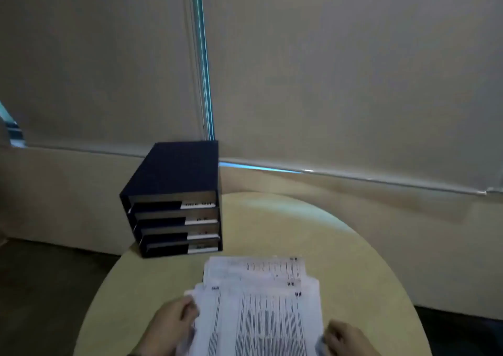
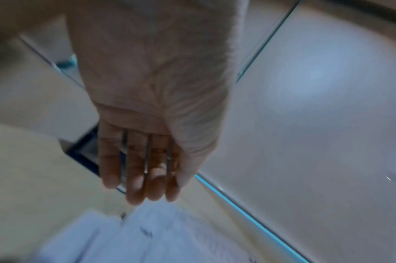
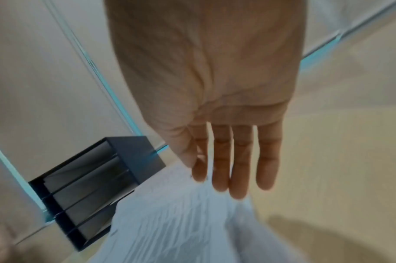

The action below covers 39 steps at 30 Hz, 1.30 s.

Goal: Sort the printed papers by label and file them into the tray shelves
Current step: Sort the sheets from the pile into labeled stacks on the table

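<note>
Roughly centred on the round counter (image 1: 340,246), printed papers (image 1: 261,309) lie fanned, just in front of the black tray shelves (image 1: 174,200). Left hand (image 1: 170,325) and right hand (image 1: 345,339) flank the stack, fingers straight in wrist views; contact looks likely, blurred.

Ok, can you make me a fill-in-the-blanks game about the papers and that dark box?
1. The tray shelves have ____ slots.
2. The printed papers lie on a ____ table.
3. The left hand and right hand are at the papers' ____ edges.

Missing words: four; round; side
</note>
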{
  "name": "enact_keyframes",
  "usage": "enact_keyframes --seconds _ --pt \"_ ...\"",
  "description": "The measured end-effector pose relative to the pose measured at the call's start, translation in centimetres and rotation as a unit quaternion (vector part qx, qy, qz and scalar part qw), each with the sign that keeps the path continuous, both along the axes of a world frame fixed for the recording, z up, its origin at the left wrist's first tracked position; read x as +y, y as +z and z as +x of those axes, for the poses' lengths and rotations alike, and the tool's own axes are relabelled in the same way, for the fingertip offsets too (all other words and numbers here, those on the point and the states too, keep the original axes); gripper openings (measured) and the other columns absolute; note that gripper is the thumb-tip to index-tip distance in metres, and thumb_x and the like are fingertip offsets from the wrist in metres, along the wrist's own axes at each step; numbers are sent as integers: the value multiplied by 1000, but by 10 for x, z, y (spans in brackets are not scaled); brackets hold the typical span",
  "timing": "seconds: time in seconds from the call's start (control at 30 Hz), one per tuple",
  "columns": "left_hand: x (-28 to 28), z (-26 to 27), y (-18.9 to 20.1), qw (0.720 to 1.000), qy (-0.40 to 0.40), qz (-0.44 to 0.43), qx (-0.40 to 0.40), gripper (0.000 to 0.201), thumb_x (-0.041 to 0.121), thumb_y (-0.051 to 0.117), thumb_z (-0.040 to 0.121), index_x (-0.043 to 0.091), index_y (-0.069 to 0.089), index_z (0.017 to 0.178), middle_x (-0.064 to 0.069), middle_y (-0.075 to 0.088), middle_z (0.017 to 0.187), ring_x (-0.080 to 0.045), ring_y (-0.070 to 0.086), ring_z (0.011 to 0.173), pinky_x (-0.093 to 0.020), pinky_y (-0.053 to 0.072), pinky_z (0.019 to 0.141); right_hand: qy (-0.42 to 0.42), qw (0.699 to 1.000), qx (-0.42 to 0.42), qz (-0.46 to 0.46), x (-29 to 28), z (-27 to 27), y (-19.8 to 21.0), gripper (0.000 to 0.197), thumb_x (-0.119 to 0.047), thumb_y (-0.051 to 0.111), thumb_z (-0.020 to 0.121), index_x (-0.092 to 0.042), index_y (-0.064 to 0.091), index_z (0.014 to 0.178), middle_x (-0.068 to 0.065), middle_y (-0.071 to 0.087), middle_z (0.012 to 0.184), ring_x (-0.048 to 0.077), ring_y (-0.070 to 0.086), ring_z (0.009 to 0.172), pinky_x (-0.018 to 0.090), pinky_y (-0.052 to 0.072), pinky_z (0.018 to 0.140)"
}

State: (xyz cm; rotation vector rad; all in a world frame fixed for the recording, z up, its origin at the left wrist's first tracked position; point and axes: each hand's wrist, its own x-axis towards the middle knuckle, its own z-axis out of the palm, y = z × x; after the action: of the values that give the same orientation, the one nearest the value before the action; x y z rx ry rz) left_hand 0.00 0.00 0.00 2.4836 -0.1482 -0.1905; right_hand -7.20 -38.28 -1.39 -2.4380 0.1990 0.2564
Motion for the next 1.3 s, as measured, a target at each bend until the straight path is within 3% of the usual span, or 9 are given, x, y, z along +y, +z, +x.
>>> enact_keyframes --seconds 0.13,0.2,0.4,0.53,0.67,0.8,1.1,1.2,1.3 --pt "-57 9 -7 986 -122 98 52 15 22 55 90 31 53 103 0 53 117 -17 53 109 -31 44 91 60 996 43 -48 71 14 -3 15 -21 49 92 -29 48 79 -4 52 88 14 55 83 17 42 70" --pt "-71 11 -24 975 -136 170 40 51 25 56 87 22 38 134 -2 34 138 -23 37 127 -39 37 103 47 995 48 -72 93 12 -16 8 -19 49 91 -23 53 96 1 44 101 20 54 99 25 46 85" --pt "-85 21 -45 946 -192 245 88 116 37 77 74 26 -8 152 -1 -12 160 -25 -7 148 -53 7 119 -24 980 94 -172 103 2 -30 69 -34 68 75 -28 30 132 5 28 135 25 32 124 45 34 101" --pt "-88 33 -50 926 -228 288 92 131 44 83 63 27 -12 151 2 -10 160 -26 -7 147 -56 3 118 -63 977 128 -160 89 6 -33 99 -44 76 65 -28 14 140 9 26 139 29 29 127 49 35 102" --pt "-91 37 -45 941 -203 265 -62 85 32 76 71 21 29 140 -1 37 130 -22 36 121 -41 33 106 -67 981 116 -142 83 7 -31 88 -36 75 68 -25 20 136 8 32 130 25 36 116 38 43 92" --pt "-86 36 -41 954 -164 174 -179 9 15 58 91 20 52 89 4 51 91 -19 48 89 -27 33 75 -96 989 92 -65 73 10 -30 71 -23 66 80 -17 26 138 11 35 127 23 42 111 30 42 88" --pt "-62 27 -19 934 -208 182 -226 58 42 22 103 19 74 92 -7 71 95 -26 65 78 -36 56 79 -145 986 82 15 61 18 -22 66 -15 60 84 -17 26 141 12 40 132 17 46 81 22 38 61" --pt "-62 10 -11 955 -176 102 -215 28 27 46 100 19 69 114 -9 62 113 -27 59 99 -39 53 84 -171 983 51 52 59 18 -19 71 -16 61 84 -17 23 144 13 36 134 19 46 87 23 40 67" --pt "-61 -1 -10 977 -179 -20 -117 15 15 64 91 15 75 101 3 67 91 -12 61 85 -31 50 79 -179 980 16 81 58 20 -16 68 -23 67 81 -20 32 139 13 37 125 26 49 102 32 42 86"
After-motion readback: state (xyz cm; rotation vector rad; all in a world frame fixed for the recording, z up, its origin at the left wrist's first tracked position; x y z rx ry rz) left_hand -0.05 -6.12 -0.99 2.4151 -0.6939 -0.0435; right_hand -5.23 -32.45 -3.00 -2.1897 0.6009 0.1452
